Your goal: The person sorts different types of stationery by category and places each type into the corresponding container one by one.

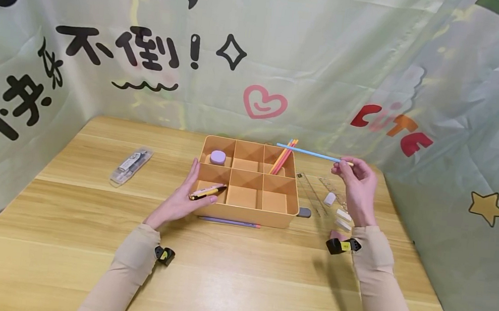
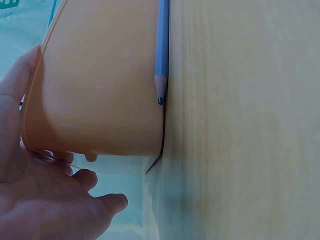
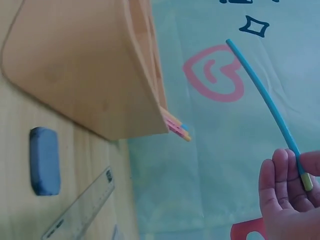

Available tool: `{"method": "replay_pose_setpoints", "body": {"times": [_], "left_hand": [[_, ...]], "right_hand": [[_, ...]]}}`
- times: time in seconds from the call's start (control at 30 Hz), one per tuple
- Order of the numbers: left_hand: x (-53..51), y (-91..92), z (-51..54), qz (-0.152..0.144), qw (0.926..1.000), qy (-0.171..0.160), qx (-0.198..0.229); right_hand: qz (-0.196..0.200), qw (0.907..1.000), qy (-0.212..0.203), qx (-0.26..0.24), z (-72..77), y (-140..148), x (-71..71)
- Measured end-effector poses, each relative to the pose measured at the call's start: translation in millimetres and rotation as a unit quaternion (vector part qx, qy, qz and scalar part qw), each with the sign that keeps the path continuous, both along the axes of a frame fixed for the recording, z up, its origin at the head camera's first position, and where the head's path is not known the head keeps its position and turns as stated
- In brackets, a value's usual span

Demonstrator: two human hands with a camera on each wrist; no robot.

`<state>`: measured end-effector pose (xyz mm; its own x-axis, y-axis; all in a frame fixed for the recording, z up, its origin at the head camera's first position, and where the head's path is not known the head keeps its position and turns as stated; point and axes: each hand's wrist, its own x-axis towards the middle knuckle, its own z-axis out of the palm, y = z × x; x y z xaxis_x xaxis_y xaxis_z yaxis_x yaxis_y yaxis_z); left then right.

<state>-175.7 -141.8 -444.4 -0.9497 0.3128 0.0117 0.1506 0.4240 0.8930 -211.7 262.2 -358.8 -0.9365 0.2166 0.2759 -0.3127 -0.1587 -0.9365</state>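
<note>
On the wood-grain table (image 1: 234, 296), near its far edge: orange-tan plastic organizer box (image 1: 247, 216), two rows of three compartments. Left hand (image 1: 181, 199) grips its front-left corner, thumb across the front rim, fingers along the outer left wall. Right hand (image 1: 358, 187) is raised to the right of the box, clear of the table, thumb and fingers pinched together on a slim light-blue stick (image 1: 309, 152) near its pale yellow end. Stick is airborne, roughly level; blue end points left, above the back-right compartment in the head view.

Box contents: rounded lilac block (image 1: 218, 158) back-left; pink and yellow-orange sticks (image 1: 283, 159) leaning back-right, ends above the rim; yellow-and-black pen (image 1: 207, 192) plus a paler one at front-left, close to the left thumb. Can't tell if the thumb touches the pens; overlap is bad there.

Outside: violet-blue pencil (image 1: 229, 222) with dark tip lies along the front wall. Dark grey rounded slab (image 1: 304, 212) sits just beside the right wall. Further right, clear ruler (image 3: 82, 205), small white blocks (image 1: 343, 215), and a pink piece (image 1: 337, 235) partly behind the right wrist gear. Clear plastic case (image 1: 131, 166) with white label lies left, well apart from the box. Printed pale-green cloth (image 1: 321, 82) hangs behind.
</note>
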Motion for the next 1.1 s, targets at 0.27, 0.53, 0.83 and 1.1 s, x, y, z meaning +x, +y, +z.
{"method": "replay_pose_setpoints", "body": {"times": [0.27,0.53,0.83,1.1], "left_hand": [[0.0,0.1,0.0,0.001,1.0000,0.003,-0.001],[-0.1,-0.1,0.0,0.001,1.0000,0.004,0.000],[-0.1,-0.6,-0.2,0.002,1.0000,0.002,-0.003],[0.3,-0.4,0.5,0.003,1.0000,0.002,-0.006]], "right_hand": [[0.039,0.9925,0.008,-0.116,10.4,-0.8,-10.8],[0.054,0.9823,-0.011,-0.179,17.0,2.7,-20.8],[0.028,0.9851,-0.008,-0.169,19.9,3.4,-30.9],[-0.005,0.9963,-0.012,-0.085,19.7,-1.9,-45.4]]}}
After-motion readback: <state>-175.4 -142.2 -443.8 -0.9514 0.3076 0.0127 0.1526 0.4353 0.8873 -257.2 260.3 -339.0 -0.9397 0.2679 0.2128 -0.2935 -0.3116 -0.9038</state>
